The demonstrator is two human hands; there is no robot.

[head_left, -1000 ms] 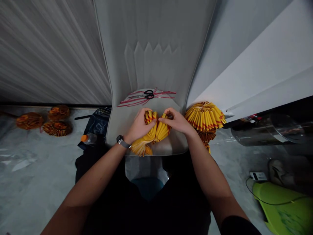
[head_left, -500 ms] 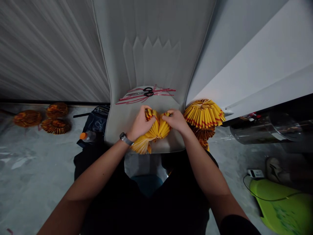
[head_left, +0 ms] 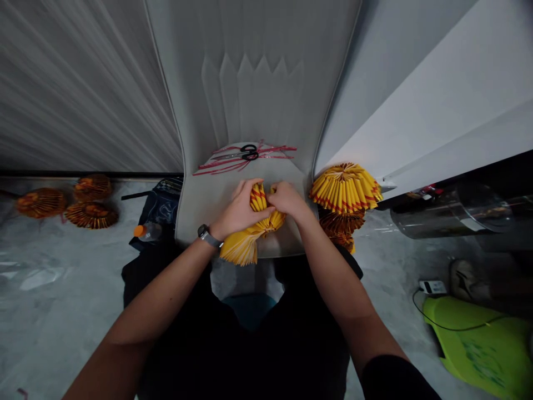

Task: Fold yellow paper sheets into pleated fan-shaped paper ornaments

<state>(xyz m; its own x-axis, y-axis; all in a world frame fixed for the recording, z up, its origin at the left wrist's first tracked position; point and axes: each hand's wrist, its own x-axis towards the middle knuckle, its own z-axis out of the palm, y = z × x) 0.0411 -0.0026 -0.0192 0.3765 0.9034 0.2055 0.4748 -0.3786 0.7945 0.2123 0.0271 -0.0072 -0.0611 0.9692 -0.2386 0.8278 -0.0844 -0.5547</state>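
Over the front of a grey chair seat I hold a pleated yellow paper fan (head_left: 241, 248) with red stripes, pinched narrow at its middle and flared at the lower end. My left hand (head_left: 242, 210) wraps the upper left folds, thumb across the pleats. Opposite it, my right hand (head_left: 288, 198) has its fingers bent in on the upper right folds; its fingertips are partly hidden. Beyond the hands, black-handled scissors (head_left: 249, 153) lie on the seat among strips of red plastic string (head_left: 208, 166).
The grey chair's backrest (head_left: 258, 33) rises ahead. Finished pleated paper rosettes (head_left: 346, 189) are stacked at the right. More rosettes (head_left: 91, 214) lie on the floor at left, near a dark bag (head_left: 160, 208) and an orange-capped bottle (head_left: 147, 231). A green object (head_left: 478, 344) stands at lower right.
My hands have come closer together, and the right one has moved left along the folds. The fan's upper part is squeezed narrower. The whole view has shifted slightly.
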